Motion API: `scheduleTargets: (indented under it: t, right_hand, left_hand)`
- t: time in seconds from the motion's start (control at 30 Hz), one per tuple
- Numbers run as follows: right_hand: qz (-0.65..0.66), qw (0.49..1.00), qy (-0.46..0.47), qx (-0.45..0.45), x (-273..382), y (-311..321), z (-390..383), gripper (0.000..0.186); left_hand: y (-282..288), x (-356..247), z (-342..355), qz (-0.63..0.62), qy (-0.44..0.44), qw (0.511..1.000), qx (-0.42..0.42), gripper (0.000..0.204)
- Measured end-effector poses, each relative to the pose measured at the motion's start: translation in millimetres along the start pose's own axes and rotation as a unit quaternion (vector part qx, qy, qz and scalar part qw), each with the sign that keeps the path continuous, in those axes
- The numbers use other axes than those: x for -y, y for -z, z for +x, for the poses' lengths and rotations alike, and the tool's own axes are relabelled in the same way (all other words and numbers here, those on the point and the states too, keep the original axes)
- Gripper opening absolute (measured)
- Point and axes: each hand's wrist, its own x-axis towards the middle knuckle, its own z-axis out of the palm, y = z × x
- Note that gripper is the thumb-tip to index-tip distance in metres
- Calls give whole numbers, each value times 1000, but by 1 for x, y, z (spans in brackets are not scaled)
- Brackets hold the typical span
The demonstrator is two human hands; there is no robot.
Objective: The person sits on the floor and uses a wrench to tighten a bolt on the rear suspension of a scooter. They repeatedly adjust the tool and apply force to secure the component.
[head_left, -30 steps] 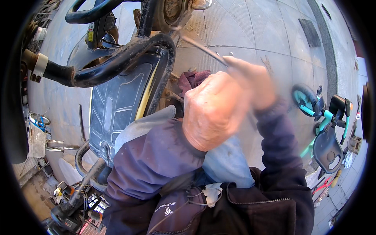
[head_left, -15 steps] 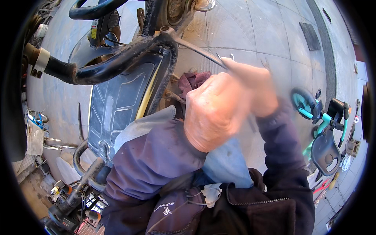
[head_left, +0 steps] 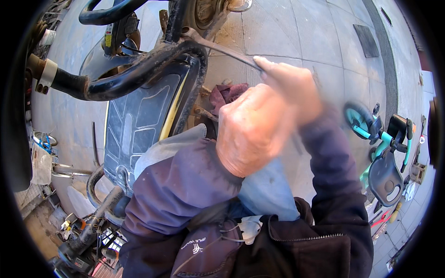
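Observation:
A steel wrench [head_left: 223, 50] slants up and to the left, its ring end lying against a bend of the black tubular frame [head_left: 134, 76]. My right hand [head_left: 293, 87] grips the wrench's near end, the thumb stretched along the shaft; part of this hand is blurred. In front of it, my left hand [head_left: 250, 127] is a closed fist, back upward. Its fingers are turned away, so whatever they hold is hidden. The two hands overlap in the view, and I cannot tell whether they touch. A dark red rag [head_left: 225, 97] lies beyond the left fist.
Left of my hands is a vehicle's dark ribbed footboard [head_left: 139, 116] with yellow edging. At the right stands a child's turquoise and black ride-on [head_left: 387, 180]. A dark flat plate [head_left: 366, 41] rests on the tiled floor [head_left: 273, 32]. Handlebars and cables [head_left: 90, 231] crowd the lower left.
The wrench's ring end has shifted slightly left and away from me across the frame, and my right hand has moved a little the same way. My left fist is nearly unmoved.

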Motion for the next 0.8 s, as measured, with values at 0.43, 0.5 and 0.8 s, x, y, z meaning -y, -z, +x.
scheduleTargets:
  t: [0.43, 0.5, 0.8]
  right_hand:
    - [208, 950, -225, 49, 23, -20, 37, 28]
    - [232, 955, -173, 59, 26, -12, 42, 27]
    - [133, 974, -175, 54, 9, -16, 37, 29]
  left_hand:
    - [9, -3, -1, -19, -30, 999, -18, 9]
    - [12, -7, -2, -32, -22, 999, -23, 9]
    - [18, -6, 0, -9, -29, 1000, -5, 8]
